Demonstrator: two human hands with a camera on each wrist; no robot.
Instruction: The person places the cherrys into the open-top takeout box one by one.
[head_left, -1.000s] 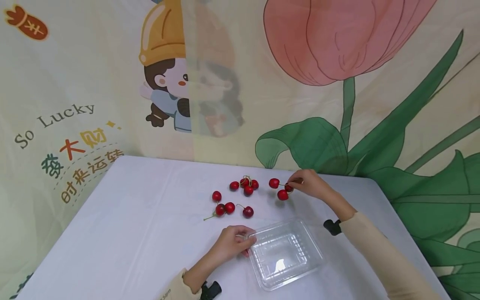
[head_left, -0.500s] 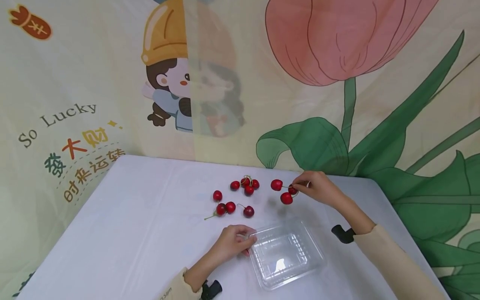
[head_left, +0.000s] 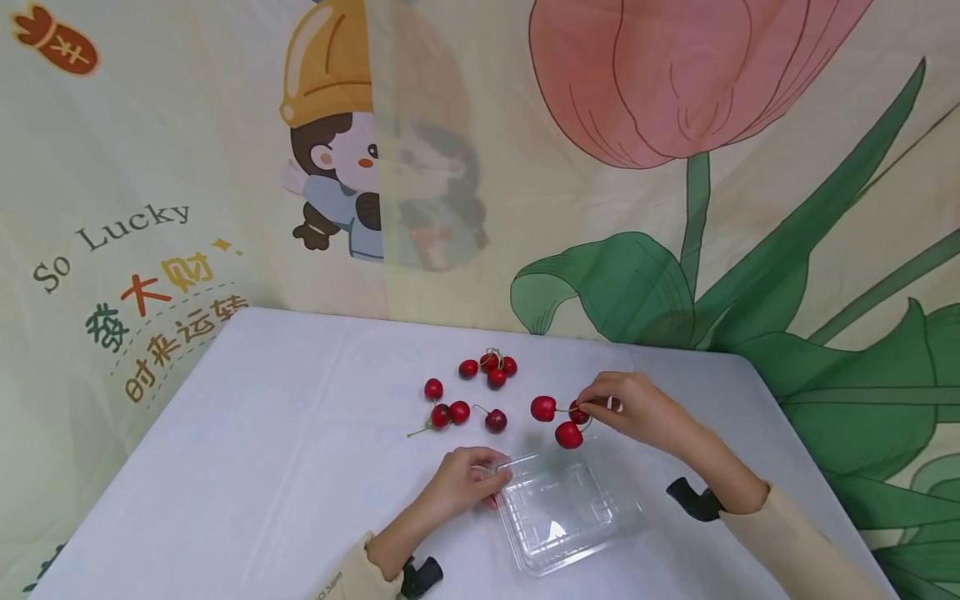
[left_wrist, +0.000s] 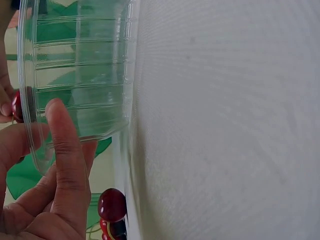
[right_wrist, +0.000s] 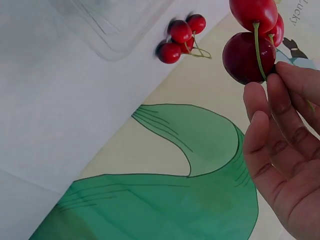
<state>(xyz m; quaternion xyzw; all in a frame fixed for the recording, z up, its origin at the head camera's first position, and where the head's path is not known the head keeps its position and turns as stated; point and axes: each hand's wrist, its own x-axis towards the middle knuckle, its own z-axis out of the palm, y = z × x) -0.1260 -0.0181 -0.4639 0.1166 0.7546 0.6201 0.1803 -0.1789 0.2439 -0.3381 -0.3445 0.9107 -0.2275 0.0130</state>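
Observation:
My right hand (head_left: 637, 408) pinches the stems of a bunch of cherries (head_left: 568, 435) and holds them above the table, near the back edge of a clear plastic box (head_left: 562, 508). In the right wrist view the cherries (right_wrist: 249, 57) hang at the fingertips, one dark and two brighter red, with green stems. My left hand (head_left: 461, 483) grips the near-left corner of the box, thumb over the rim and fingers against the wall. The left wrist view shows the box's ribbed side (left_wrist: 82, 65) standing on the white cloth, with the left fingers (left_wrist: 67, 165) on it.
On the white-covered table (head_left: 300, 467) lie more cherries: a stemmed cluster (head_left: 497, 378) at the back, a group (head_left: 441, 416) left of it and a single dark cherry (head_left: 496, 421). A printed curtain (head_left: 450, 283) hangs right behind the table.
My right hand has lifted the bunch of cherries off the back of the table and brought it nearer, toward the box. My left hand and the box stay in place.

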